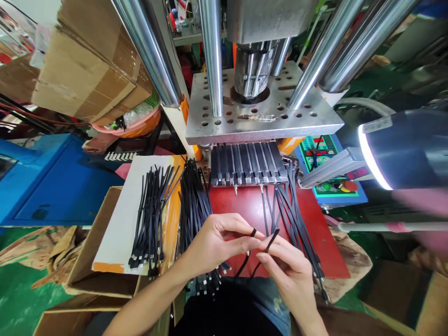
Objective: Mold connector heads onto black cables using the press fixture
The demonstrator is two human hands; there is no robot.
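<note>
Above the red work surface (325, 238), my left hand (220, 242) pinches a short flat black cable (242, 266) between thumb and fingers. My right hand (292, 268) closes on a second black cable (273, 239), its tip sticking up past the fingers. The fingertips of both hands nearly meet, and the lower cable ends hang toward my lap. Beyond them sits a black slotted mould (248, 163) with several metal plugs along its front edge. A thick bundle of black cables (196, 200) lies left of my hands; further cables (297, 228) lie to the right.
A white board (119, 210) at left carries another cable bundle (150, 210). The press plate (262, 130) and steel columns (212, 60) rise over the mould. At right are a lamp (402, 149) and a control panel (329, 163). Cardboard boxes (94, 60) stand left.
</note>
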